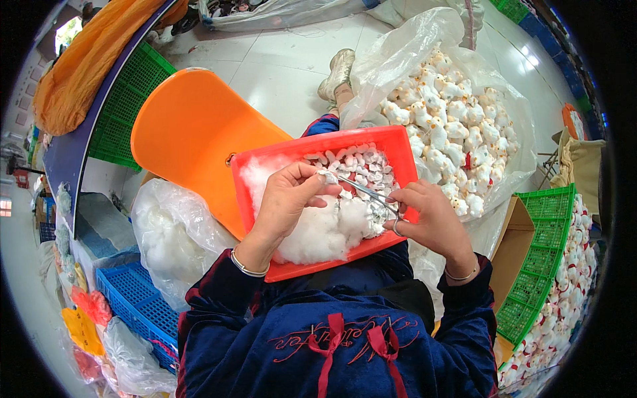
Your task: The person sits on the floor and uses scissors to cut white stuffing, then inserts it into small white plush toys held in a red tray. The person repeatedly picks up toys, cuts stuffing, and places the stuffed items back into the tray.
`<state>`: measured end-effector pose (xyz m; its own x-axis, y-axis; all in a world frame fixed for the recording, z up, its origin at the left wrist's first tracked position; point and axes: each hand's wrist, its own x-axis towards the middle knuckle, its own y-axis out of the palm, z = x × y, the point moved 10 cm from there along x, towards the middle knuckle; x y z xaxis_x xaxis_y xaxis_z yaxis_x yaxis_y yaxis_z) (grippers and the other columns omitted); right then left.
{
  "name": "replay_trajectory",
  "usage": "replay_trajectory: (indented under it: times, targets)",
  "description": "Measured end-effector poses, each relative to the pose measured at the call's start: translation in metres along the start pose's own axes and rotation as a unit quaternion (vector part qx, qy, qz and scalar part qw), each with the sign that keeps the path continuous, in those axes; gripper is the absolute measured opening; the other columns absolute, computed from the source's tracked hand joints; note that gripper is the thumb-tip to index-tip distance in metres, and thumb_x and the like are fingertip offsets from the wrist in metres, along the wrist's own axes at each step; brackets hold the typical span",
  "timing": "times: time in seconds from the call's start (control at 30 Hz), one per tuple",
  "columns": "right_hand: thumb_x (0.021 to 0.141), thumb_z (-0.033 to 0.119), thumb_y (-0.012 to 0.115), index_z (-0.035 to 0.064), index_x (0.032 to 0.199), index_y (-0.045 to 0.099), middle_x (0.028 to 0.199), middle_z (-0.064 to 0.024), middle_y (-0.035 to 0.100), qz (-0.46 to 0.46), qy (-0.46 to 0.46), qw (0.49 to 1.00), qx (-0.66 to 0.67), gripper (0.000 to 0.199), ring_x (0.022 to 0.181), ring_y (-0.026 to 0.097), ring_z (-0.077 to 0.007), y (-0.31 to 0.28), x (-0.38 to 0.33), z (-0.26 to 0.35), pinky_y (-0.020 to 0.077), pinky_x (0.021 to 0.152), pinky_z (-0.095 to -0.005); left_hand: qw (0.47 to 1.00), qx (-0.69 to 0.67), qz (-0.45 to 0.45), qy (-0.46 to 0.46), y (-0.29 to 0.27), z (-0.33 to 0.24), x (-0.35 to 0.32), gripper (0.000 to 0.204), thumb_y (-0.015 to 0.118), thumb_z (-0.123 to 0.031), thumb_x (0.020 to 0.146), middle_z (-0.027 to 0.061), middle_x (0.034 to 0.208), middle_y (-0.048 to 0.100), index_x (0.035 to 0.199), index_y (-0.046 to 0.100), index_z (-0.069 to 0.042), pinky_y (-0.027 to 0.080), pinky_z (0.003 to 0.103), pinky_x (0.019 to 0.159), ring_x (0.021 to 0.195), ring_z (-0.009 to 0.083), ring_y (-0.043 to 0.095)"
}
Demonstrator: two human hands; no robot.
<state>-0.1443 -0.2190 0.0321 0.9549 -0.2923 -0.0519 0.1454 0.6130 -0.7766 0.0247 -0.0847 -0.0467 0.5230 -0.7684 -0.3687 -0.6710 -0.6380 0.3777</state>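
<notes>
My left hand (288,202) pinches a small white fabric piece (328,177) between thumb and fingers. In my right hand (428,215) is a slim pair of metal forceps (368,190), a finger through one ring. Their tips meet the fabric piece; whether they go inside it is too small to tell. Both hands are above a red tray (403,156) resting on my lap. Fluffy white stuffing (315,235) fills its left and near part. Several small white pieces (375,169) lie heaped in its far right part.
An orange chair (192,126) stands beyond the tray at left. A clear bag of white stuffed toys (451,132) sits at far right. Left of me are a bag of stuffing (172,232) and a blue crate (136,298). A green crate (541,259) stands right.
</notes>
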Motion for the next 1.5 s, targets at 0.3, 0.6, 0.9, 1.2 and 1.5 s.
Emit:
replay_trajectory:
  times: [0.3, 0.6, 0.9, 1.2, 1.5]
  targets:
    - [0.08, 0.027, 0.081, 0.011, 0.109, 0.073, 0.09, -0.0066, 0.067, 0.005, 0.015, 0.997, -0.074, 0.034, 0.094, 0.062, -0.0276, 0.023, 0.004, 0.005, 0.0444, 0.081, -0.0417, 0.999, -0.03, -0.006, 0.024, -0.011, 0.004, 0.001, 0.013, 0.064, -0.012, 0.101, 0.0099, 0.102, 0.074, 0.104, 0.069, 0.0, 0.063, 0.027, 0.076, 0.092, 0.0174, 0.075]
    - [0.077, 0.028, 0.084, 0.0086, 0.111, 0.07, 0.092, -0.0065, 0.066, -0.033, -0.001, 0.999, -0.034, 0.041, 0.095, 0.061, -0.0288, 0.027, 0.009, 0.012, 0.0452, 0.081, -0.0417, 0.997, -0.056, -0.013, 0.042, -0.008, 0.003, -0.002, 0.014, 0.063, -0.012, 0.102, 0.0104, 0.105, 0.075, 0.106, 0.069, -0.001, 0.063, 0.028, 0.078, 0.095, 0.0166, 0.074]
    - [0.079, 0.027, 0.083, 0.0082, 0.111, 0.069, 0.091, -0.0066, 0.066, -0.002, -0.012, 1.0, -0.021, 0.039, 0.093, 0.062, -0.0293, 0.031, 0.012, 0.01, 0.0463, 0.082, -0.0422, 0.997, -0.011, -0.003, 0.081, -0.005, -0.008, -0.006, 0.012, 0.062, -0.013, 0.103, 0.01, 0.104, 0.075, 0.106, 0.068, -0.003, 0.062, 0.027, 0.076, 0.092, 0.0157, 0.074]
    - [0.081, 0.025, 0.08, 0.0062, 0.1, 0.072, 0.078, -0.0071, 0.065, -0.008, 0.0, 1.0, 0.023, 0.028, 0.081, 0.065, -0.0284, 0.031, 0.014, 0.009, 0.048, 0.075, -0.042, 0.996, -0.071, -0.013, 0.052, -0.01, -0.002, -0.002, 0.013, 0.06, -0.016, 0.105, 0.0096, 0.105, 0.075, 0.105, 0.068, -0.005, 0.062, 0.027, 0.075, 0.096, 0.018, 0.075]
    - [0.081, 0.025, 0.081, 0.0051, 0.101, 0.071, 0.078, -0.0075, 0.065, -0.022, -0.057, 0.996, 0.061, 0.029, 0.081, 0.065, -0.0286, 0.035, 0.016, 0.01, 0.0489, 0.076, -0.0418, 0.996, -0.078, 0.014, 0.041, -0.008, 0.005, 0.0, 0.016, 0.063, -0.016, 0.104, 0.0072, 0.104, 0.073, 0.107, 0.069, -0.003, 0.062, 0.029, 0.078, 0.095, 0.0158, 0.073]
